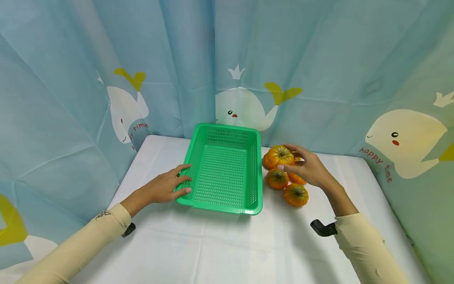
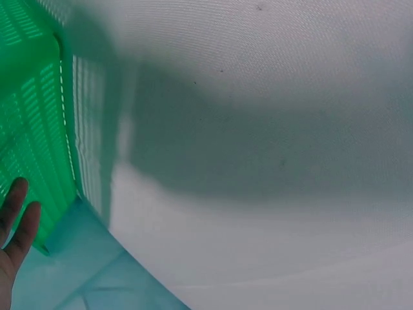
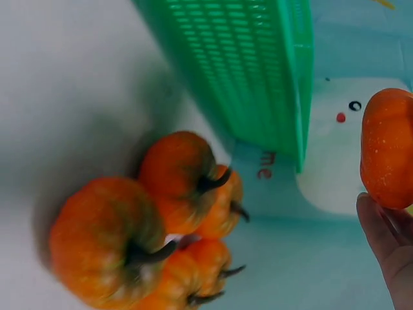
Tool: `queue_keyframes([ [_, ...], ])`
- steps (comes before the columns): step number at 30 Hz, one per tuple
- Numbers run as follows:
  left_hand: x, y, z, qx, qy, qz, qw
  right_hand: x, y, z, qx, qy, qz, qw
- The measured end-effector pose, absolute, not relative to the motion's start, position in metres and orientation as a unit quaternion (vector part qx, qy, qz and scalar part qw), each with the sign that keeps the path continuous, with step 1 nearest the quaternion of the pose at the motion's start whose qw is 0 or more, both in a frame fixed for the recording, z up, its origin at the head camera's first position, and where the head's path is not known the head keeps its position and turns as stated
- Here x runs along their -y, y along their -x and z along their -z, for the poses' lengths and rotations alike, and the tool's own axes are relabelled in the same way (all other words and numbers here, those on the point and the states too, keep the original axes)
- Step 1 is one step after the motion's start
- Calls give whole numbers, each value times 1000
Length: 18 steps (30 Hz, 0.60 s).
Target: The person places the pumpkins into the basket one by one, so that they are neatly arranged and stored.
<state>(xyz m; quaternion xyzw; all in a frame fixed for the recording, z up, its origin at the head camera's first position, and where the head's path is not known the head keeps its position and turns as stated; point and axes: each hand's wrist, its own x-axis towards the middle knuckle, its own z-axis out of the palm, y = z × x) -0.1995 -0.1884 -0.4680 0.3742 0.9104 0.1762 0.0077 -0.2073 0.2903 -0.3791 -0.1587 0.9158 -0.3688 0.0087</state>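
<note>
Small orange pumpkins (image 1: 296,195) with dark stems stand grouped right of a green plastic basket (image 1: 223,207). My right hand (image 1: 308,167) holds one pumpkin (image 1: 280,156) above the others, fingers on its far side and thumb on the near side. In the right wrist view this held pumpkin (image 3: 390,148) is up at the right edge, apart from the cluster. My left hand (image 1: 164,185) lies at the basket's left rim, fingers spread and reaching over it. Two of its fingers (image 2: 24,232) show against the basket wall in the left wrist view.
The basket is perforated and its inside floor (image 1: 221,173) is bare. A white cloth (image 1: 227,252) covers the table. Behind and beside it hang light blue curtains (image 1: 191,47) with whale prints. Both wrists carry black camera mounts (image 1: 322,228).
</note>
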Motion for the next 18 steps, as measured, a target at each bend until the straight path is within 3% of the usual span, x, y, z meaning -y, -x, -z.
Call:
queue_keyframes([
  [18,187,198,468,-913,-370,-173,13,-252,234,376,-909,181,374,32],
])
